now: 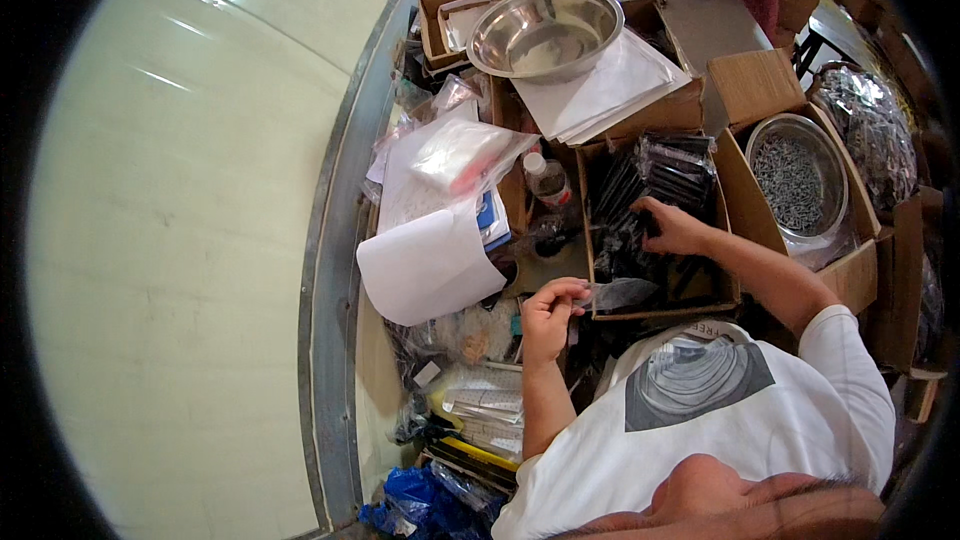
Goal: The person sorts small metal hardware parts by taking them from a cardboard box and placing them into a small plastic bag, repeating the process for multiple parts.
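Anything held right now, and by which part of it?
Left hand: clear plastic bag, pinched at its left end. Right hand: at the black pieces; hold can't be told.

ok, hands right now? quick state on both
Left hand: closed, holding a clear bag.
Right hand: partly curled, over the black pieces; can't tell if it's gripping any.

Glare on pale surface (190, 230), black vignetting

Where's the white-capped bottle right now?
Head view, near centre: the bottle is right of the clear plastic bag and left of the cardboard box of black packets, where the right hand is.
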